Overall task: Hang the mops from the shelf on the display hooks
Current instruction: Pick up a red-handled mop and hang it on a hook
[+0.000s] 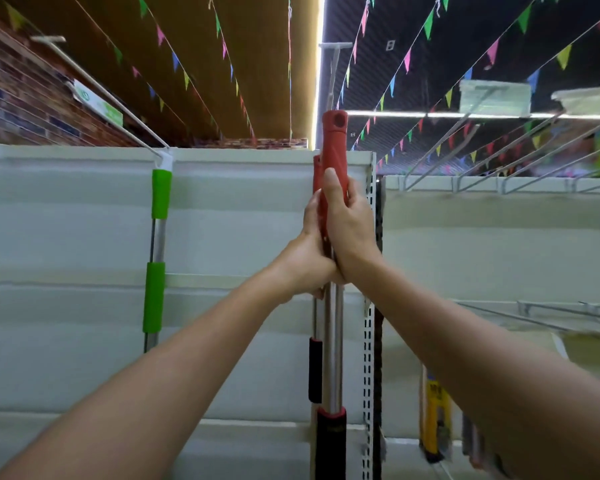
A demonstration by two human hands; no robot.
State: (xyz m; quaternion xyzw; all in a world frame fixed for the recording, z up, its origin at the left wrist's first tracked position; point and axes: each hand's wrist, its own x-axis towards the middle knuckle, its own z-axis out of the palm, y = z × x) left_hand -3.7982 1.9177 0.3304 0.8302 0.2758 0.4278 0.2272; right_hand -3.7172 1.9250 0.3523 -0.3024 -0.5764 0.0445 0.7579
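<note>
The red-handled mop (334,161) is held upright in front of the white back panel (250,216), gripped by both hands at the lower end of its red grip. Left hand (307,258): fingers are curled round the shaft from the left, tips hidden behind it. Right hand (349,226): wrapped round the grip from the right, thumb laid straight up along the red plastic. The hang hole at the handle tip is seen just below the display hook (333,74), not yet threaded on. A second red handle is partly hidden just behind the first. The green-handled mop (160,202) is already hung on the left hook (97,88). Coloured bunting (426,26) is strung overhead; wire hooks (499,157) are seen on the right bay.
</note>
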